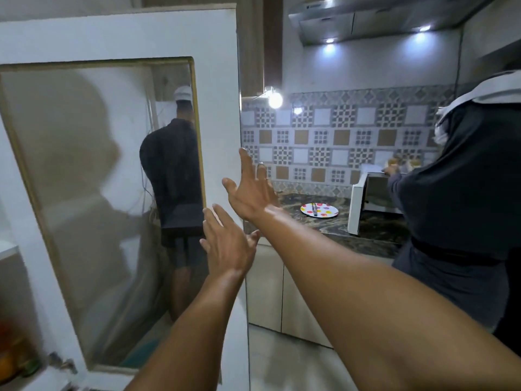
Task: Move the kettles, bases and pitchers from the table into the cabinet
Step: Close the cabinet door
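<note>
Only blurred shapes behind white glass-paned cabinet door point(121, 176); left hand point(228, 244) and right hand point(251, 190) spread, empty, beside its edge.

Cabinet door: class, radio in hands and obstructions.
Left hand and right hand open, empty, at cabinet door edge. No kettles visible. Person at counter, right.

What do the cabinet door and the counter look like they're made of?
Cabinet door: white-painted frame, probably wood, matte and scuffed, around a see-through pane, glass or acrylic, that shows a person behind it. Counter: dark veined stone, glossy, likely polished granite or marble.
</note>
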A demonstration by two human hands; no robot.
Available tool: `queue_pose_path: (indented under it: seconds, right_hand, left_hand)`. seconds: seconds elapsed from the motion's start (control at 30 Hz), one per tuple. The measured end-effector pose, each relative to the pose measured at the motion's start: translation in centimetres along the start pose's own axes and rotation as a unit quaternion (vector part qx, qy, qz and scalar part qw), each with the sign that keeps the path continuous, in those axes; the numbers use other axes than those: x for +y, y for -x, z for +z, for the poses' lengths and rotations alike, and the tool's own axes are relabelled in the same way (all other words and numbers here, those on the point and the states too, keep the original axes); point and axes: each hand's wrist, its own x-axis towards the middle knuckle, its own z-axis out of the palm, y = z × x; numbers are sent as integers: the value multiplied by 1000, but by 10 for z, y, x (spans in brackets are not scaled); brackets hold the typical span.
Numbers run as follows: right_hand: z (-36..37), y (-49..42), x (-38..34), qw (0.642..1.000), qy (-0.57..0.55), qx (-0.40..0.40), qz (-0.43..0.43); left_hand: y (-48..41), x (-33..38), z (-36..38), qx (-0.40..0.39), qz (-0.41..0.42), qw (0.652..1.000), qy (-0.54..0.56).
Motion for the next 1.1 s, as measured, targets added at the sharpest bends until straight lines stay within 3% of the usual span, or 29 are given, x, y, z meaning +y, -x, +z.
queue_pose_path:
  seconds: [0.2, 0.33, 0.53, 0.7, 0.9, 1.0, 1.1]
  right_hand:
    - [4, -14, 12, 988, -140, 10, -58]
    - [6, -11, 8, 978, -202, 43, -29]
    - [-7, 24, -7, 983, -175, 46, -28]
    - [-29, 81, -43, 981, -179, 42, -60]
    - [-37, 167, -117, 979, -144, 30, -142]
    - [-25, 203, -165, 969, -157, 28, -190]
    - [-7, 237, -213, 954, -197, 7, -228]
  left_hand:
    - [-20, 13, 28, 0, -66, 998, -11]
    - [-16, 14, 28, -14, -70, 997, -27]
    - [18, 15, 0, 18, -73, 996, -45]
    - [61, 7, -41, 61, -76, 994, -53]
    - [124, -23, -118, 219, -102, 970, -8]
    - [149, -51, -173, 248, -102, 963, 30]
    - [173, -83, -231, 261, -105, 960, -5]
